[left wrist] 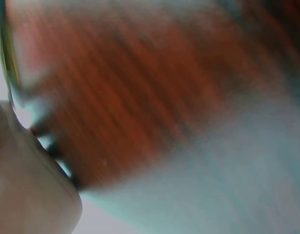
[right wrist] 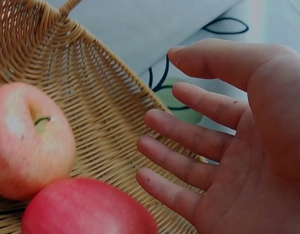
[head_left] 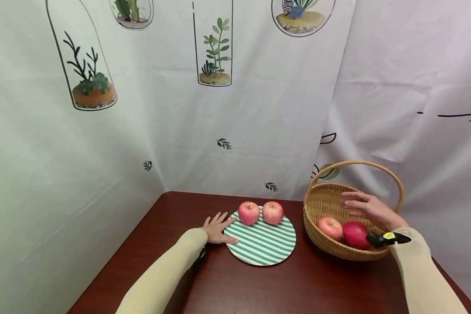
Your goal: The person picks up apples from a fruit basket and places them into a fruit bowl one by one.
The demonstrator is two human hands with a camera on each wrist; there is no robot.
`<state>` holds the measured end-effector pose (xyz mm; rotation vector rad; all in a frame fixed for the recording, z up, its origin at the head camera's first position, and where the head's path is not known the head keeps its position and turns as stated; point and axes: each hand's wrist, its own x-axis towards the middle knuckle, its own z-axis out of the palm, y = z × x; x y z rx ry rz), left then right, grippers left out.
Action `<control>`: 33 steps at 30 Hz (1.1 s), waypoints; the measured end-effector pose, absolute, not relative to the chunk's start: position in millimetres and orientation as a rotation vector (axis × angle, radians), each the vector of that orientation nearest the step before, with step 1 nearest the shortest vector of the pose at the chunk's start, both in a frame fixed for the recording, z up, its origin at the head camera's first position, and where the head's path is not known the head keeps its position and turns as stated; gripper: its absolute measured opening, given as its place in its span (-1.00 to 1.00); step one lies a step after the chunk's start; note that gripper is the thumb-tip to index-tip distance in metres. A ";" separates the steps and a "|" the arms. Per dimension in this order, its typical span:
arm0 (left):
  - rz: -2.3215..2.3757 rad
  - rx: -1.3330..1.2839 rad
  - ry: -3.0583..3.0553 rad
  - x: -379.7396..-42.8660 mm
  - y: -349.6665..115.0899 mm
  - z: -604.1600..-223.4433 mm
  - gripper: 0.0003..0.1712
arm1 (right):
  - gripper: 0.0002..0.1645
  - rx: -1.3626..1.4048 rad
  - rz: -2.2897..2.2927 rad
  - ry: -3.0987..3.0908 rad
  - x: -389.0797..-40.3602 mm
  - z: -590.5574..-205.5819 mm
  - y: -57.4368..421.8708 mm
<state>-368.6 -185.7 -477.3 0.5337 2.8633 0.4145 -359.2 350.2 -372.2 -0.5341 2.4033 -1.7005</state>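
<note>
My left hand (head_left: 217,230) lies with fingers spread on the left rim of a round green-and-white striped placemat (head_left: 264,248). Two pink-red apples, a left one (head_left: 249,213) and a right one (head_left: 272,213), sit side by side at its far edge. Over a wicker basket (head_left: 314,218) hovers my right hand (head_left: 373,210), its fingers loosely extended and nothing in its grasp. Inside that basket are a pink apple (right wrist: 28,146) and a smooth deep-red fruit (right wrist: 91,209), whose kind I cannot tell. The left wrist view is blurred and shows only part of the hand (left wrist: 32,180).
The basket's tall arched handle (head_left: 355,162) rises around my right hand. Dark reddish-brown wood makes up the table (head_left: 259,288). White cloth (head_left: 239,113) printed with plants and jars hangs behind the table and along its left side.
</note>
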 end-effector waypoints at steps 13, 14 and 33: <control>0.440 0.519 2.841 -363.5 -187.1 -469.9 0.14 | -0.54 -0.487 -1.743 2.347 -359.2 -389.1 355.8; 0.432 0.515 2.841 -363.9 -187.1 -470.6 0.14 | -0.53 -0.491 -1.753 2.335 -358.3 -391.0 356.8; 0.382 0.524 2.843 -361.9 -182.6 -466.3 0.09 | -0.51 -0.432 -1.567 2.375 -348.0 -415.4 372.2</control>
